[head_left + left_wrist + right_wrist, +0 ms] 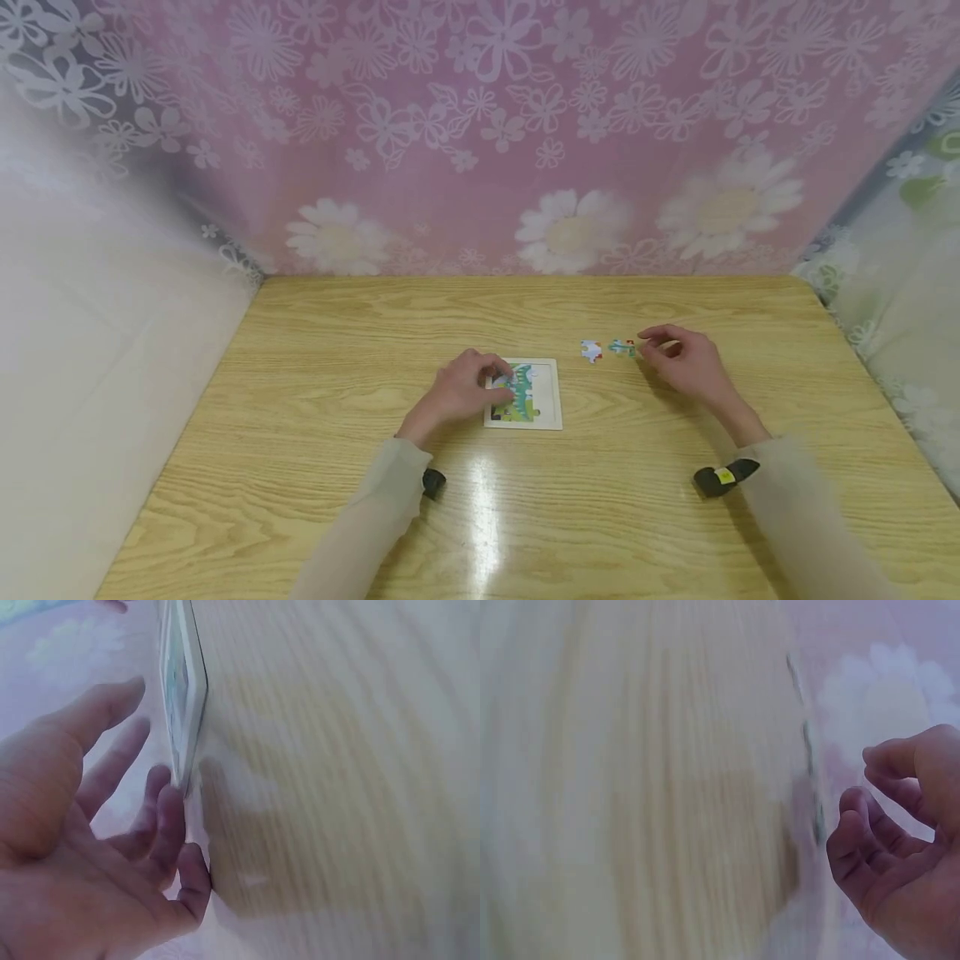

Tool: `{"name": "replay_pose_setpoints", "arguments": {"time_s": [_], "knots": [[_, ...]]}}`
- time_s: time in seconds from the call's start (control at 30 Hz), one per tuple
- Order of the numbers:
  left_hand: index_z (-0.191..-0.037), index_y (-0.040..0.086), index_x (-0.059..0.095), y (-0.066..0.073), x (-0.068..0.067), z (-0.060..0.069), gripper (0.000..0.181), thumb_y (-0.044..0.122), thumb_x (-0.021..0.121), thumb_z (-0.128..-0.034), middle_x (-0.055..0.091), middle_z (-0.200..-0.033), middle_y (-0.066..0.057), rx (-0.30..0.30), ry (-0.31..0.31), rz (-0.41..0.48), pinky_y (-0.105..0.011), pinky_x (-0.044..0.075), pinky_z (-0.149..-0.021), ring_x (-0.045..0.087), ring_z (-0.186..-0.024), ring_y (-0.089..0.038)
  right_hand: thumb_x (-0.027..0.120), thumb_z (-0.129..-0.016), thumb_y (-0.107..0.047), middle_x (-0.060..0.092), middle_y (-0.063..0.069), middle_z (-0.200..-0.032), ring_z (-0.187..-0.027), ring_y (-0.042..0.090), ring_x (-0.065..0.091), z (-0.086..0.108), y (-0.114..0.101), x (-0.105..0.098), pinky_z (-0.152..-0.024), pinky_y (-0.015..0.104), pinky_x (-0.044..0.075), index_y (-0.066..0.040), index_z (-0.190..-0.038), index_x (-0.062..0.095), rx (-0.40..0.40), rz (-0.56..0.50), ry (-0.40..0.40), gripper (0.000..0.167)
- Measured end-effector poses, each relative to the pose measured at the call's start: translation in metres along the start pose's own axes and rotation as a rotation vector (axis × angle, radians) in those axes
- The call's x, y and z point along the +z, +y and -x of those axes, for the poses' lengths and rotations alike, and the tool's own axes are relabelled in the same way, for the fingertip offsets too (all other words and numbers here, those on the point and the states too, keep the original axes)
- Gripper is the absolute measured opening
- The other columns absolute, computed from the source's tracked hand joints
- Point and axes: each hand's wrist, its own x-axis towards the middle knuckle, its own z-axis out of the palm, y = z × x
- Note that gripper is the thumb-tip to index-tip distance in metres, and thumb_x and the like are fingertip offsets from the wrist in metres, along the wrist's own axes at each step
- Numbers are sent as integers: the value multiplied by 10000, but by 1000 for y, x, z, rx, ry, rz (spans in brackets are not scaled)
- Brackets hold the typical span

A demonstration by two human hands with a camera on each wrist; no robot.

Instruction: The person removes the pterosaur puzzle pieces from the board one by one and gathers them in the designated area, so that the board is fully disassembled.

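Note:
In the head view, a small jigsaw puzzle tray [551, 396] with a pale rim lies on the table. Joined picture pieces [523, 390] in green and teal fill its left and middle, leaving a bare white strip at right. My left hand [459, 387] hovers at the tray's left side, fingers and thumb loosely bent and apart, holding nothing. The tray [196, 697] appears edge-on in the left wrist view. My right hand [688, 364] is just right of a teal and red puzzle piece [622, 347]; thumb and fingers are parted with nothing between them. A white puzzle piece [592, 350] lies further left.
The wood-grain table [315, 400] runs back to a pink flowered cloth [450, 167]. Pale cloths hang on the left and right sides. A dark strap with a device [726, 477] sits at the right wrist, and another dark device [433, 483] at the left.

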Motion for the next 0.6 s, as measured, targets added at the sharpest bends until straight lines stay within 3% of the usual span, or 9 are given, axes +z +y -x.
{"name": "replay_pose_setpoints", "arguments": {"time_s": [0.2,0.37,0.6], "knots": [[-1258,205,679,5,-7,-2,404,349,782,-895,498,-1215,-109,-26,62,-20,-373,389,-832,453,-1028,-249,657,-1005,-238,686,126,-1061,-815,190,659,2,-27,24,-594,279,540,-71,-1196,709,-13,-57,-63,259],[-1264,208,679,4,-5,-6,427,371,789,-884,490,-1356,-123,-15,76,-86,-434,418,-892,477,-1140,-299,674,-985,-196,711,105,-1048,-834,194,663,1,-46,43,-668,268,539,-85,-1171,722,-81,-66,-103,221],[-1240,221,681,3,-1,-8,398,377,787,-889,514,-1357,-104,-14,82,-102,-461,400,-898,471,-1159,-335,680,-967,-148,727,86,-1032,-868,188,662,-5,-62,65,-775,325,527,-94,-1129,740,-140,-42,-152,181]]}}
